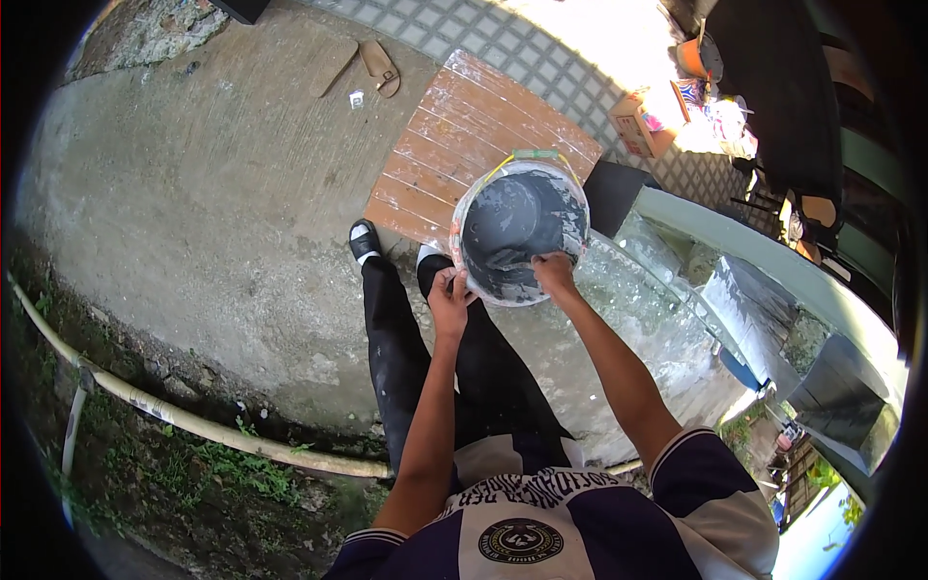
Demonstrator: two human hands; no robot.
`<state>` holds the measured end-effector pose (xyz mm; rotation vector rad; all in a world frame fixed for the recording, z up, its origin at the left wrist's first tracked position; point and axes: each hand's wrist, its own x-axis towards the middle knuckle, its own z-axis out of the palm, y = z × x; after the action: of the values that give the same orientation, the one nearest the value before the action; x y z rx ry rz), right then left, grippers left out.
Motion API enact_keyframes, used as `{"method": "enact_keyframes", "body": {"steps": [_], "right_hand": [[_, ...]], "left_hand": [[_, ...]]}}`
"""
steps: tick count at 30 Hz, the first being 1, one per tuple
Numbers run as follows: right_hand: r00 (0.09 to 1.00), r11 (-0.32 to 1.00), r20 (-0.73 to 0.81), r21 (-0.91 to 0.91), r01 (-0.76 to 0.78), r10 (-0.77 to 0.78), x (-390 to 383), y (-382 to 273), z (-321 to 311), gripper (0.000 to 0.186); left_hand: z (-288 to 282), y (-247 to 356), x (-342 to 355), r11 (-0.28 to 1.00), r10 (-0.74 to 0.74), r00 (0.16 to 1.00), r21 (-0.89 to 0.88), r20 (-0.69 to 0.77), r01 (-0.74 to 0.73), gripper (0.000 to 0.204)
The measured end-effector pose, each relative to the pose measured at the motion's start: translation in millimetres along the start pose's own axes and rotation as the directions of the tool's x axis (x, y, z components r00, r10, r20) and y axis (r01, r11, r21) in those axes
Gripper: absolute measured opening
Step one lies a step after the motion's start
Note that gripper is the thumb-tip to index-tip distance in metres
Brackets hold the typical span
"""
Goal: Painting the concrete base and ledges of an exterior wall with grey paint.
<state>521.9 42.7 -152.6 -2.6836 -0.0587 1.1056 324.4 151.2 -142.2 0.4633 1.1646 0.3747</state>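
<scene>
A pale bucket (460,208) with a grey-smeared, dark inside stands tilted toward me at the near right corner of a brown slatted board (425,159). Its wire handle (535,154) with a greenish grip lies at the far rim. My left hand (449,304) is closed at the near left of the rim, fingers against the bucket. Over the near right part of the opening, my right hand (554,275) is closed in a fist. What it holds, if anything, is hidden by the fingers and the dark wet material.
Brown sandals (379,70) lie on the concrete beyond the board. A low pale green wall (715,232) runs along the right, with grey sheets (749,300) leaning there. A cardboard box (633,126) stands at the far right. A pipe (213,422) borders the weedy ground at left.
</scene>
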Motion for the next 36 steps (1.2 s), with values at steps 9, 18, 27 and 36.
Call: {"method": "enact_keyframes", "body": {"steps": [9, 18, 27, 36], "right_hand": [[0.837, 0.648, 0.283, -0.533, 0.544, -0.469, -22.1, -72.7, -48.9, 0.017], [0.745, 0.505, 0.431, -0.551, 0.664, -0.509, -57.4, -55.0, -1.0, 0.019], [0.825, 0.760, 0.190, -0.322, 0.564, -0.532, -48.6, -62.8, -32.5, 0.029], [0.895, 0.874, 0.035, -0.201, 0.443, -0.445, -52.4, -44.8, 14.3, 0.028]], "left_hand": [[-7.8, -6.6, -0.1, 0.999, 0.026, 0.999, -0.027, -0.042, -0.027, 0.015], [1.0, -3.4, -1.7, 0.999, 0.029, 0.998, -0.028, -0.050, -0.031, 0.015], [-7.5, -5.0, -2.4, 0.999, 0.038, 0.999, -0.016, -0.038, -0.038, 0.018], [-2.9, -2.4, -3.4, 0.999, 0.042, 0.999, -0.007, -0.020, -0.042, 0.019]]}}
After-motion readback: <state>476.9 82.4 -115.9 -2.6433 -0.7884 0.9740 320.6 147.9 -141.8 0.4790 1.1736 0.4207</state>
